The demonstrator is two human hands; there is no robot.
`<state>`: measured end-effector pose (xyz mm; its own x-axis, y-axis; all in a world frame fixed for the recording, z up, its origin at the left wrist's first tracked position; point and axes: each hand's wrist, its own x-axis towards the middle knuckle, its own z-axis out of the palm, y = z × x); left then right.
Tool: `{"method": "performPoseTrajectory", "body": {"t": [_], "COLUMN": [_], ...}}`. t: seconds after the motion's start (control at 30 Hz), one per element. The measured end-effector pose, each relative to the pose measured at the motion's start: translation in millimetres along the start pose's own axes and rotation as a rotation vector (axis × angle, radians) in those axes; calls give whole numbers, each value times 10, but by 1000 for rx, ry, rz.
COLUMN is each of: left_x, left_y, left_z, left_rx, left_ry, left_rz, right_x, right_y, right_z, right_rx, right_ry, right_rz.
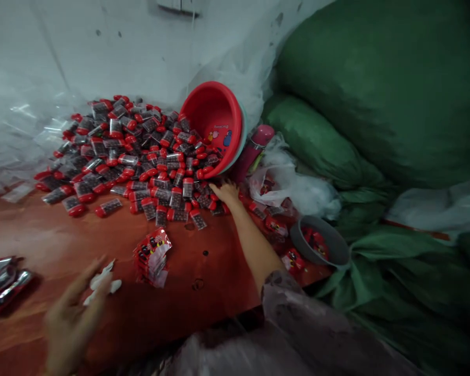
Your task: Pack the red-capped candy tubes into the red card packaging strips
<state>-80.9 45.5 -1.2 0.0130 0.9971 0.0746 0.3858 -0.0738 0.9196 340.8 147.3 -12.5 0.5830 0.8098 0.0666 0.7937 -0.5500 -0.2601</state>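
Observation:
My left hand is blurred, low on the left, with its thumb and fingers apart. Just past its fingers lies a crumpled white scrap, partly covered by the hand. My right hand reaches forward to the right edge of a heap of small clear containers with red ends and dark beads inside. Its fingers are spread, just below the rim of a tipped red basin, and I see nothing held in them. Between the hands, a stack of red printed packets rests on the tabletop.
Red-brown sheeting covers the table. Right of my arm stand a grey bowl with red packets, a clear plastic bag and a pink bottle. Large green sacks crowd the right side. Shiny red packets lie far left.

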Motion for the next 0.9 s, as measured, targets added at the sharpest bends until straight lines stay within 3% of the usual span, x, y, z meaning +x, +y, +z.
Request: {"method": "performPoseTrajectory", "body": {"t": [0.1, 0.17, 0.23, 0.3, 0.53, 0.6, 0.7, 0.77, 0.9], "left_x": [36, 95, 137, 122, -189, -223, -217, -217, -273], "left_y": [57, 36, -12, -49, -39, -51, -75, -78, -55], "left_z": [566, 808, 944, 1009, 1114, 1127, 1127, 1125, 1121], "left_rx": [381, 579, 717, 816, 927, 888, 821, 796, 741], "left_ry": [-105, -190, -279, -312, -191, -164, -126, -92, -91], "left_rz": [507, 687, 760, 764, 720, 711, 684, 650, 577], "right_x": [-258, -424, -576, -723, -1075, -1042, -948, -936, -1107], "right_y": [66, 106, 122, 109, 156, 315, 603, 727, 705], "right_z": [14, 14, 25, 47, -10, -93, -189, -184, -22], "right_rx": [0, 2, 16, 52, 185, 167, 82, 51, 61], "right_ry": [29, 42, 72, 122, 197, 254, 294, 255, 174], "right_rz": [-71, -106, -158, -207, -257, -127, 174, 241, 76]}}
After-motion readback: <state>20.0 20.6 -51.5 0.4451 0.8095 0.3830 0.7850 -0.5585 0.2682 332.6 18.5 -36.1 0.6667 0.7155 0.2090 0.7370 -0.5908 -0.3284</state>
